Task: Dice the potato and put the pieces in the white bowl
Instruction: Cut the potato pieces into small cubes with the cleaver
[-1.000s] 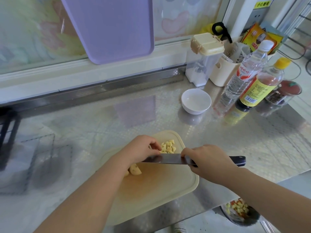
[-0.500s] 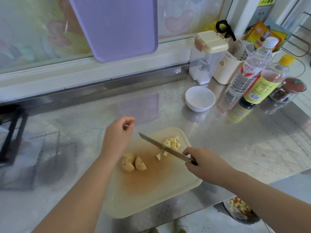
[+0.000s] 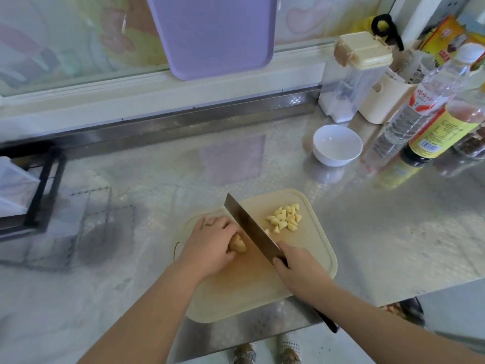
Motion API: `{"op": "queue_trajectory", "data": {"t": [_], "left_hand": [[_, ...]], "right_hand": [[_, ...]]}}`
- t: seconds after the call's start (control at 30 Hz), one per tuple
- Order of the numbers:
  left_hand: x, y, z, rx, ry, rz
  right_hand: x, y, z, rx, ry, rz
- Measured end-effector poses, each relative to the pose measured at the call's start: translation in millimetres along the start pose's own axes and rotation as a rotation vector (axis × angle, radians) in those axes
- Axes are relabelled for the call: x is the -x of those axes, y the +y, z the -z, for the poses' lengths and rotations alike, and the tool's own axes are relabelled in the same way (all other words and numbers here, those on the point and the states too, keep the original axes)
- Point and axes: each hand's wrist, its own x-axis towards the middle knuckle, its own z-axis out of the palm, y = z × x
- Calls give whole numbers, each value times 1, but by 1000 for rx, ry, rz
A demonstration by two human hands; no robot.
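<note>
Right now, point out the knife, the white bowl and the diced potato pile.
knife (image 3: 249, 227): head view, middle of the blade.
white bowl (image 3: 333, 158): head view, front outer wall.
diced potato pile (image 3: 284, 218): head view, centre of the heap.

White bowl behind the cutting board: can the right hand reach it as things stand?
Probably yes. Only bare steel counter lies between the beige cutting board and the white bowl; the clear plastic bottle stands to its right. But the right hand grips the steel cleaver.

Potato (image 3: 238, 245) is held by the left grip (image 3: 210, 245), knife (image 3: 252, 229) by the right grip (image 3: 299, 274) — dice (image 3: 284, 218) heaped at its two o'clock.
</note>
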Motion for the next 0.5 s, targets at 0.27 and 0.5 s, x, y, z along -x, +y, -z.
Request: {"op": "queue_trajectory", "data": {"t": [0.27,0.5], "left_hand": [[4,-11,-1,-155,4,1],[10,-12,2,-186,-28,35]], "right_hand": [[-5,11,18,53,85,-105],[-4,20,30,55,109,-137]]}}
